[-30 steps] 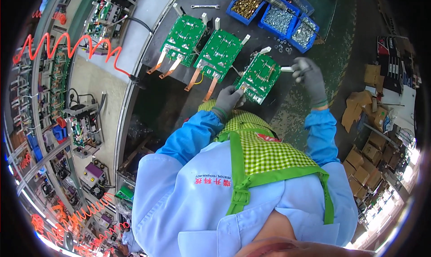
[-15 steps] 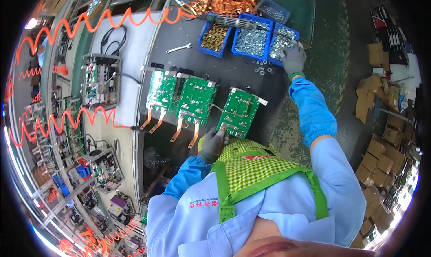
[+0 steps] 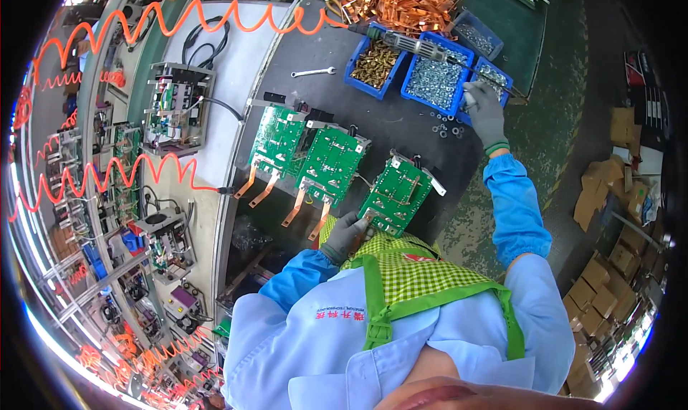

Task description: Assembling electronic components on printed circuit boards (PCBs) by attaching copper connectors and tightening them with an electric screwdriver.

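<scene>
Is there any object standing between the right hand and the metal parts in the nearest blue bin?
Nothing visible blocks the right hand at the near side of the blue bin; the thin shaft of a screwdriver-like tool crosses the bin farther in and might hinder reaching the metal parts beyond it.

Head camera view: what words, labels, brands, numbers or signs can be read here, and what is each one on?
Pale blue jacket: red characters and small blue lettering on the chest; I don't copy the wording.
Green checked apron: a red mark, too small to make out.
Green circuit boards: any print is too small to read.
Cardboard boxes: any print is too blurred to read.
</scene>
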`<state>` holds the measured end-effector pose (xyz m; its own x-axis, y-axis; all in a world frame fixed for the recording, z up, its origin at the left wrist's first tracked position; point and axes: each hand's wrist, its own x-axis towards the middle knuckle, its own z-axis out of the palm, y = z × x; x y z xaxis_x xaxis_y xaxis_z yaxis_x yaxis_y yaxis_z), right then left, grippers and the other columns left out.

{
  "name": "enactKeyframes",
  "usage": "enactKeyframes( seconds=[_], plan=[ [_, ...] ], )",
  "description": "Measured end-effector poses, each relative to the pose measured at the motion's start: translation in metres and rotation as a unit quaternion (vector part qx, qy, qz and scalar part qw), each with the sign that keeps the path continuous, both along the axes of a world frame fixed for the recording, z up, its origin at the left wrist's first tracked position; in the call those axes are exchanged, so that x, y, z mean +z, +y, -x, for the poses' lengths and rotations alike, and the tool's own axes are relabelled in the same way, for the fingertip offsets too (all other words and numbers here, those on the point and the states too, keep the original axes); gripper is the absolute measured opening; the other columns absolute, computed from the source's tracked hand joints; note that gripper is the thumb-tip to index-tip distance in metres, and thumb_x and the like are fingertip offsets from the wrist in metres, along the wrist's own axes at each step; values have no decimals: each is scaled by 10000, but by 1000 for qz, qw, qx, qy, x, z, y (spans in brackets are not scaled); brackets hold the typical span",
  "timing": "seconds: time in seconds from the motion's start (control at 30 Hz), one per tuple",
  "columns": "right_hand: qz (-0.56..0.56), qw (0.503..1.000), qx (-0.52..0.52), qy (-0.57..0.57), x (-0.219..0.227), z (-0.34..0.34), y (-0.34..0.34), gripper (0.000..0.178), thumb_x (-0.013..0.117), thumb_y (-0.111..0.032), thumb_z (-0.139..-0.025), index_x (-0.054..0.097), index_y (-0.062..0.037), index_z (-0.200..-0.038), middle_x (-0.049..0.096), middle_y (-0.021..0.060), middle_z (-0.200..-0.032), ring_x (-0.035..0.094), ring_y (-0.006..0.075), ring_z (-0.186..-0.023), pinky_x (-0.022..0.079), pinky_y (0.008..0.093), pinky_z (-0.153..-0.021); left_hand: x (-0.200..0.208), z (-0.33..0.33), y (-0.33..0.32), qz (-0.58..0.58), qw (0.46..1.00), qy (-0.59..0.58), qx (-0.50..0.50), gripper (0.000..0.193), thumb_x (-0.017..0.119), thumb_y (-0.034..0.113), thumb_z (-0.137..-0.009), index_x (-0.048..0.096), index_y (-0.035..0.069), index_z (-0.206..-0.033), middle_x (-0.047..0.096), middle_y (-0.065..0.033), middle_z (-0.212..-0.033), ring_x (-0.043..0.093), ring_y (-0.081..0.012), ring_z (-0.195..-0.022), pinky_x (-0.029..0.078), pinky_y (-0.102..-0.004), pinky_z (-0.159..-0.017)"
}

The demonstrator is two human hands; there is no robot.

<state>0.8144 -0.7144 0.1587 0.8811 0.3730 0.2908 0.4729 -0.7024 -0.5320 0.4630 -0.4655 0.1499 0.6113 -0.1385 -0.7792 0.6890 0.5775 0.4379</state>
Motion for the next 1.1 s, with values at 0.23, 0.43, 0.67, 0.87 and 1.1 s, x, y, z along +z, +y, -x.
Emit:
enactKeyframes(
  seconds=[0.23, 0.43, 0.67, 0.87, 1.1],
  plan=[
    [162, 966, 70, 187, -27, -45, 51, 216, 523, -191, -827, 630, -121, -1000, 619, 136, -969, 587, 316, -912, 465, 411, -791, 1, 0, -1, 18, 999, 2, 45, 203, 561, 149, -877, 534, 12, -1023, 580, -59, -822, 561, -128, -695, 471, -251, -629],
    [410, 894, 104, 146, -47, -60, 76, 240, 449, -144, -827, 633, -103, -974, 639, 141, -944, 605, 332, -909, 483, 436, -764, -8, 5, -2, 34, 998, -31, 51, 247, 600, 166, -856, 537, 21, -1045, 587, -58, -899, 580, -141, -753, 483, -264, -661],
    [414, 901, 108, 75, -56, -49, 77, 190, 454, -132, -819, 626, -87, -886, 640, 142, -844, 621, 327, -804, 492, 447, -692, -12, 7, -9, 46, 995, -40, 79, 147, 571, 159, -872, 542, 37, -950, 568, -48, -779, 550, -122, -668, 464, -250, -626],
    [353, 931, 63, 73, -52, -42, 76, 191, 454, -123, -829, 621, -85, -915, 643, 155, -897, 628, 322, -854, 498, 442, -697, 9, -4, -2, -18, 999, -16, 27, 141, 562, 150, -875, 554, 14, -914, 589, -56, -742, 555, -114, -644, 467, -245, -597],
    [396, 913, 54, 79, -61, -35, 85, 212, 452, -122, -829, 656, -88, -874, 657, 143, -858, 642, 321, -820, 510, 433, -699, -3, 0, -5, -43, 998, -38, 0, 202, 567, 158, -866, 545, 3, -994, 590, -74, -831, 580, -147, -711, 498, -278, -637]
  ],
)
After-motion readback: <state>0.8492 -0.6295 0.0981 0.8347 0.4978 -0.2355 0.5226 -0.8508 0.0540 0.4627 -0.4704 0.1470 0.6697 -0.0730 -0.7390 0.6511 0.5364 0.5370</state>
